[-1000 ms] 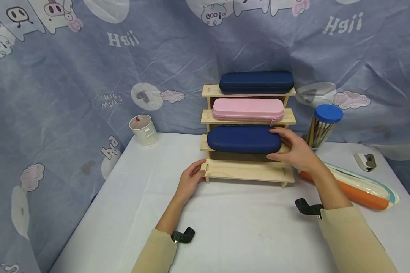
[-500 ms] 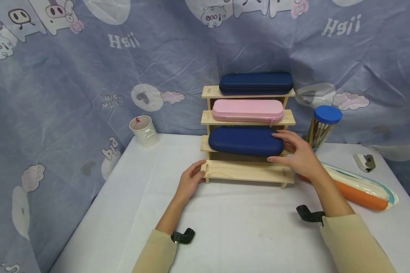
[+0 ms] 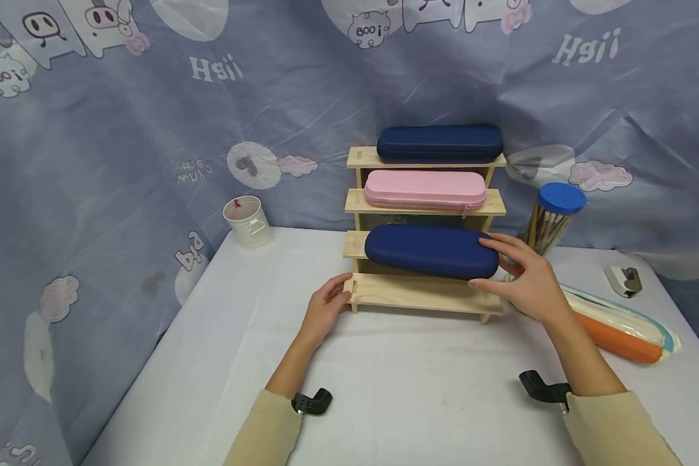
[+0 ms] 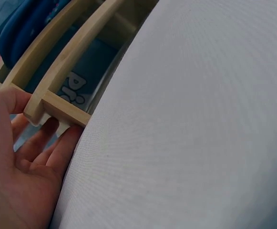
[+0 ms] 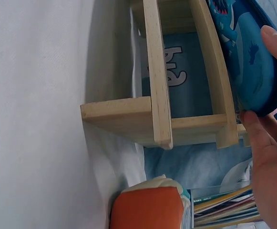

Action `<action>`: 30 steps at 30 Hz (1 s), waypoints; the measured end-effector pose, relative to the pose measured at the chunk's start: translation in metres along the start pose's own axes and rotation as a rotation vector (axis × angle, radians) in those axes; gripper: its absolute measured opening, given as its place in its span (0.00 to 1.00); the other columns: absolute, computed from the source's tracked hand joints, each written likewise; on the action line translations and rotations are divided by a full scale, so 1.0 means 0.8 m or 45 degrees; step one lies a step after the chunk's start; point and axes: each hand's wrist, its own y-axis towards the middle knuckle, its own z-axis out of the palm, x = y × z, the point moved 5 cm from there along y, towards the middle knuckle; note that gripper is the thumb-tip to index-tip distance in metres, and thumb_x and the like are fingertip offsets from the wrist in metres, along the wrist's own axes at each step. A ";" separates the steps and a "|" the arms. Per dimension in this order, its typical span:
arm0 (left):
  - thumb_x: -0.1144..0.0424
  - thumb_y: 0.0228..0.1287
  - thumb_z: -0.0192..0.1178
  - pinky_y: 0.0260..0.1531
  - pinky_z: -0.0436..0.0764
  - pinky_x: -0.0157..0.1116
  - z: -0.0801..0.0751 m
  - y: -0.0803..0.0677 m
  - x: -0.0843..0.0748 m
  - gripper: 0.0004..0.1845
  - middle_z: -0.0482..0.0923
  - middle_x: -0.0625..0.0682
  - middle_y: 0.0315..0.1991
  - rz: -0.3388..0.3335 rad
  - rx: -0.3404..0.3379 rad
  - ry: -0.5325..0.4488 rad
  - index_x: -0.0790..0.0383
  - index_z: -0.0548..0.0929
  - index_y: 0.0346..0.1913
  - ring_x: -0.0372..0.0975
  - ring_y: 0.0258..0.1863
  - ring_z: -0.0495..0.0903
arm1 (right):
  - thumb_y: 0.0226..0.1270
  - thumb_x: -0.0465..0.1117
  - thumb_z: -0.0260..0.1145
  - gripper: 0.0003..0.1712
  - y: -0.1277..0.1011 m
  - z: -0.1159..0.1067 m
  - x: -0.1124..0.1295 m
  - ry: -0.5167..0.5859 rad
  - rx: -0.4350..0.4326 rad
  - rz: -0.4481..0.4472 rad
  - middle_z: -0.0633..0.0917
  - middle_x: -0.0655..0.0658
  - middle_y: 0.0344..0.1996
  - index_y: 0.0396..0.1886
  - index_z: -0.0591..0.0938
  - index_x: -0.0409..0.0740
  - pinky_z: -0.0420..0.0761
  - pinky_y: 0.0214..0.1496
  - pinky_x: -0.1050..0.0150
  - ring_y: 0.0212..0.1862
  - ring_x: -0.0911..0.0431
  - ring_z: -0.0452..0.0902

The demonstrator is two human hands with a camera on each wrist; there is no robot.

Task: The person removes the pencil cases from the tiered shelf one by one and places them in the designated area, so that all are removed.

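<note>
My right hand (image 3: 527,275) grips the right end of a dark blue zippered pencil case (image 3: 431,251), thumb below and fingers above. Its left end is over the third step of a light wooden stepped rack (image 3: 425,291), while the right end slants forward past that step. In the right wrist view, the side of the case (image 5: 255,62) facing the camera carries a blue cartoon print. My left hand (image 3: 320,312) pinches the left end of the rack's lowest step. A pink pencil case (image 3: 425,188) and another navy one (image 3: 439,144) lie on the two upper steps.
Right of the rack stand a blue-lidded jar (image 3: 550,217) of thin sticks and a clear-and-orange pouch (image 3: 623,333). Farther right is a small white-and-grey object (image 3: 623,280). A white metal pot (image 3: 247,223) stands back left, before the patterned cloth backdrop (image 3: 303,84).
My right hand has drawn the dark blue case forward and to the right, tilting its right end toward me. The left hand stays on the rack.
</note>
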 end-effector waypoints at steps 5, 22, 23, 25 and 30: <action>0.65 0.66 0.57 0.44 0.83 0.40 0.000 0.002 0.000 0.22 0.76 0.53 0.58 -0.002 -0.007 -0.020 0.50 0.76 0.62 0.45 0.50 0.80 | 0.45 0.44 0.81 0.42 -0.008 -0.006 -0.014 -0.044 -0.024 -0.010 0.68 0.49 0.66 0.64 0.77 0.54 0.68 0.56 0.80 0.64 0.52 0.65; 0.63 0.67 0.56 0.44 0.82 0.40 0.001 -0.001 0.003 0.21 0.75 0.52 0.58 -0.004 -0.001 0.005 0.48 0.76 0.62 0.44 0.52 0.79 | 0.41 0.39 0.83 0.44 -0.052 -0.022 -0.024 -0.075 -0.125 -0.024 0.69 0.48 0.65 0.63 0.77 0.54 0.65 0.55 0.84 0.64 0.62 0.62; 0.63 0.67 0.56 0.44 0.82 0.40 0.000 -0.001 0.003 0.21 0.75 0.52 0.58 -0.001 0.001 0.005 0.49 0.76 0.63 0.44 0.52 0.79 | 0.40 0.40 0.83 0.44 -0.055 -0.023 -0.026 -0.092 -0.132 -0.024 0.69 0.49 0.65 0.63 0.78 0.55 0.64 0.55 0.85 0.65 0.62 0.61; 0.63 0.67 0.56 0.44 0.82 0.40 0.000 -0.002 0.004 0.21 0.75 0.52 0.59 0.001 0.002 0.007 0.49 0.76 0.63 0.44 0.52 0.79 | 0.40 0.41 0.83 0.44 -0.060 -0.025 -0.027 -0.114 -0.144 -0.022 0.70 0.50 0.65 0.63 0.78 0.57 0.63 0.54 0.86 0.65 0.62 0.61; 0.63 0.68 0.56 0.45 0.82 0.40 0.000 -0.001 0.004 0.21 0.75 0.51 0.58 0.006 0.005 0.005 0.47 0.76 0.62 0.43 0.52 0.79 | 0.41 0.42 0.83 0.44 -0.073 -0.029 -0.029 -0.141 -0.176 -0.017 0.69 0.53 0.66 0.63 0.77 0.61 0.61 0.54 0.86 0.67 0.62 0.59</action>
